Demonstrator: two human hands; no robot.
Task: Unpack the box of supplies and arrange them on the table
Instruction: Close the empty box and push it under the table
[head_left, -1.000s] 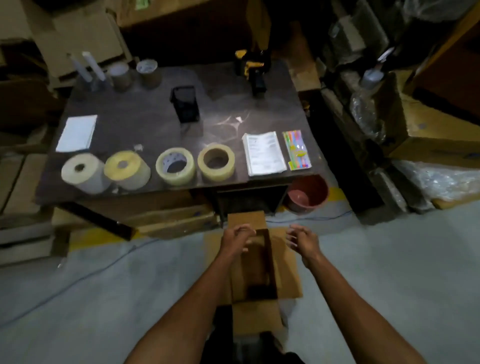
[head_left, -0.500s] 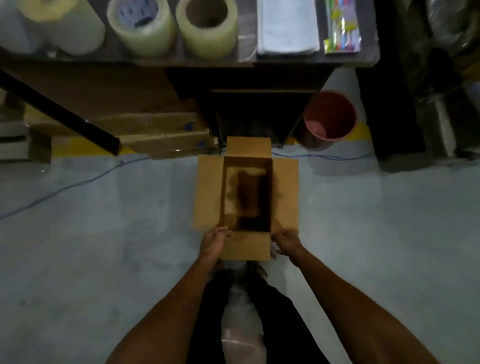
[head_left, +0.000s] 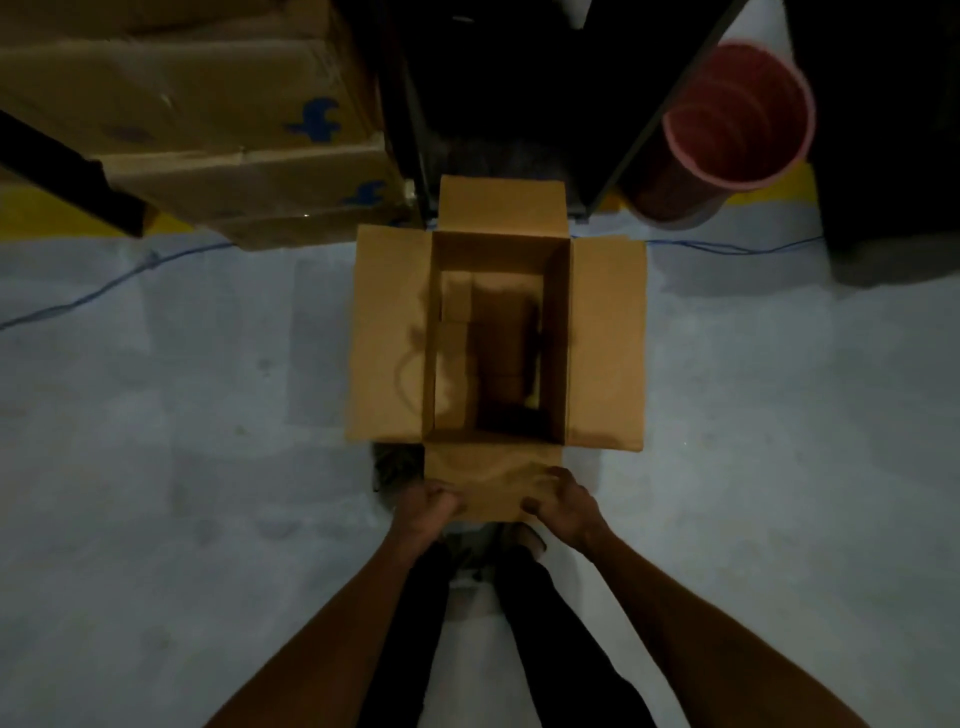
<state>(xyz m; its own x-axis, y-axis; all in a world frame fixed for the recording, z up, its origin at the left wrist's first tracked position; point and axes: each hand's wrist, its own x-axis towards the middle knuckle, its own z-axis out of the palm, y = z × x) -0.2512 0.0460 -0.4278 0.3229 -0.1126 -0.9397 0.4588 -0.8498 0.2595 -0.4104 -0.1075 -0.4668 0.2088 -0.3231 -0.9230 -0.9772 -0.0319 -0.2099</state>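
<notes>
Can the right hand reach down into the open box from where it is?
Probably yes: the right hand grips the near flap, all four flaps are folded out, and nothing covers the box opening.

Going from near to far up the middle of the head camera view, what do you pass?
Left hand and right hand gripping the near flap → open cardboard box → far flap → dark table frame.
</notes>
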